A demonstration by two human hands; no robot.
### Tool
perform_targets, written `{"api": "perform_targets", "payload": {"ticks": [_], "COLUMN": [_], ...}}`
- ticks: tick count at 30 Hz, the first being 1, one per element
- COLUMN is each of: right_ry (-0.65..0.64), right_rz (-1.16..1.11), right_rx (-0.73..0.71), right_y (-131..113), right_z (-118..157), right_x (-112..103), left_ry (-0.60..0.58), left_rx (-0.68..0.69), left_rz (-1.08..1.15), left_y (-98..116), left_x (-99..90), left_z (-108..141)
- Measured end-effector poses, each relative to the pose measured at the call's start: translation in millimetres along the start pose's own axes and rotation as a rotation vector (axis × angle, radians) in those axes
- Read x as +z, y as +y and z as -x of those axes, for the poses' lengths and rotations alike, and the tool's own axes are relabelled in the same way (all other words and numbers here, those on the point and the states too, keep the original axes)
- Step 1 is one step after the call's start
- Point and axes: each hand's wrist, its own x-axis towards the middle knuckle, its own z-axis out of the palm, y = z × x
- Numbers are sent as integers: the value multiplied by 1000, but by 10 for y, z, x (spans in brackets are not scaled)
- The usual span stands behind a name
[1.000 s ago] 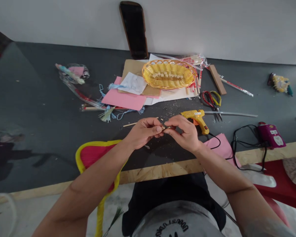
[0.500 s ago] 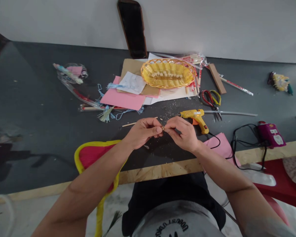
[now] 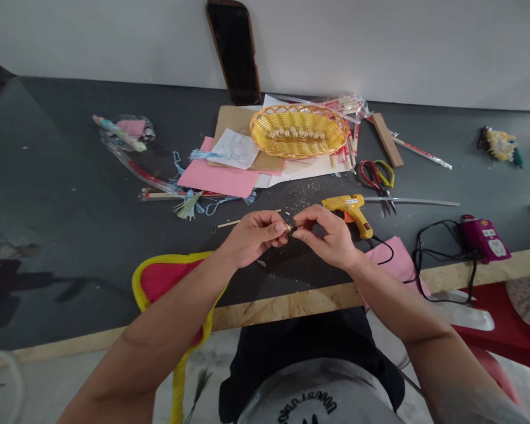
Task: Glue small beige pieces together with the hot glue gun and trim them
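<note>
Over the table near its front edge, my left hand (image 3: 259,237) pinches a small light-brown piece (image 3: 288,228) between thumb and fingers. It is too small to make out its exact kind. My right hand (image 3: 325,234) is just right of the piece, with thumb and forefinger tips a little apart around its right side and nothing visible between them. A thin wooden stick (image 3: 228,224) lies behind my left hand, partly hidden by it. To the right of my right hand rests a yellow glue gun (image 3: 351,211). Pale crumbs are scattered on the table behind my hands.
A yellow woven basket (image 3: 258,141) with several small beige pieces stands on papers at the back. Red-and-yellow-handled pliers (image 3: 382,182), a wooden block (image 3: 386,140), a phone (image 3: 234,53), blue tassels (image 3: 189,206) and a purple power box (image 3: 486,238) with black cord lie around.
My right thumb and forefinger have moved apart from their pinch on the small piece, which stays in my left fingers. The view has shifted slightly.
</note>
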Motion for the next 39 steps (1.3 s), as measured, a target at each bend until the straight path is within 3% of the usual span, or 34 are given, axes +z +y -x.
{"api": "perform_targets", "payload": {"ticks": [7, 19, 26, 39], "right_ry": [-88, -18, 11, 71], "right_rz": [-96, 41, 53, 107], "right_rx": [53, -115, -85, -17], "right_y": [-7, -6, -33, -61], "right_z": [8, -1, 3, 0], "right_x": [19, 15, 11, 24], "left_ry": [-27, -19, -7, 24], "left_rx": [-30, -41, -54, 135], "left_rz": [14, -23, -14, -159], "left_y": [-2, -3, 0, -48], "left_x": [-12, 13, -1, -20], "left_z": [-1, -9, -6, -15]}}
